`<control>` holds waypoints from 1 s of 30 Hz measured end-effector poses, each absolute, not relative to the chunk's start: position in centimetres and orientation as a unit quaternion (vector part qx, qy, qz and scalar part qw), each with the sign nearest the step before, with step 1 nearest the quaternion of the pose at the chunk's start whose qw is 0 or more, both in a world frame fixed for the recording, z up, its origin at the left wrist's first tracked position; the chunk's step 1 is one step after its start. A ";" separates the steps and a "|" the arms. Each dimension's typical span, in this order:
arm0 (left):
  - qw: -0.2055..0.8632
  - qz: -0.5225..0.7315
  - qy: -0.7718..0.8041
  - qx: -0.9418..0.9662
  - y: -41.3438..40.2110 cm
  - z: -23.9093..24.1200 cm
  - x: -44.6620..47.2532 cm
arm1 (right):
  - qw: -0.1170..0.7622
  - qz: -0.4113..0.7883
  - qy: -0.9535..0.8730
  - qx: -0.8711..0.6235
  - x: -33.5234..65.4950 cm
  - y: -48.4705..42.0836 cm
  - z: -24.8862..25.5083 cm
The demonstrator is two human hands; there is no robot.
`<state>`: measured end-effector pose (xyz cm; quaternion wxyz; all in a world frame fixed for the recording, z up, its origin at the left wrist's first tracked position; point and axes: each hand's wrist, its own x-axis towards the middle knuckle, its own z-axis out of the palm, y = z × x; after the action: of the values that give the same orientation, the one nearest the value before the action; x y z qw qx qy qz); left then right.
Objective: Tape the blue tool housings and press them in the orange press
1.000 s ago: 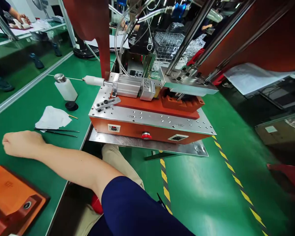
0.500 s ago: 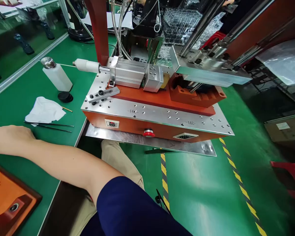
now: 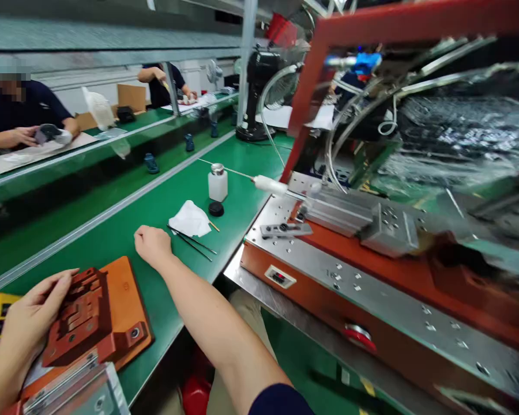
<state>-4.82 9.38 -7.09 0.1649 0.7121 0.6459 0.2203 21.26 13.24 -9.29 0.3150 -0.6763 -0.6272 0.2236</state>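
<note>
The table (image 3: 168, 311) goes up the middle of the frame. On it, at the lower left, a block (image 3: 84, 317) sits on a board (image 3: 123, 288). The left hand (image 3: 38, 308) is at the block's left side. The right hand (image 3: 153, 245) is between the board and the tweezers (image 3: 194, 241). Just behind the tweezers is a cloth (image 3: 189, 219), with a stick (image 3: 215, 226) by its right edge. Farther back are a cap (image 3: 216, 208) and, right behind it, a bottle (image 3: 217, 187). A machine (image 3: 311, 300) is on the right.

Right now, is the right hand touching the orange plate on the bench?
Apart. The head view shows a strip of green benchtop between the right hand and the nearest edge of the orange plate.
</note>
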 end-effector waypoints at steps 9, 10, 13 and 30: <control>0.328 0.304 0.615 0.650 9.7 -7.9 -4.0 | 0.274 0.190 -0.644 -0.689 21.1 12.6 -10.2; 0.320 0.308 0.612 0.655 9.6 -7.9 -4.0 | 0.267 0.187 -0.643 -0.693 21.1 12.7 -10.3; 0.317 0.314 0.588 0.675 9.8 -8.1 -4.0 | 0.246 0.179 -0.638 -0.707 21.0 13.2 -10.3; 0.365 0.344 0.545 0.672 12.8 -10.1 -4.3 | 0.265 0.103 -0.635 -0.718 25.2 29.2 -8.5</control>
<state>-4.26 12.79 -10.12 0.3651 0.6717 0.5450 0.3442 25.22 29.17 -8.50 0.2649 -0.7183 -0.6350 0.1031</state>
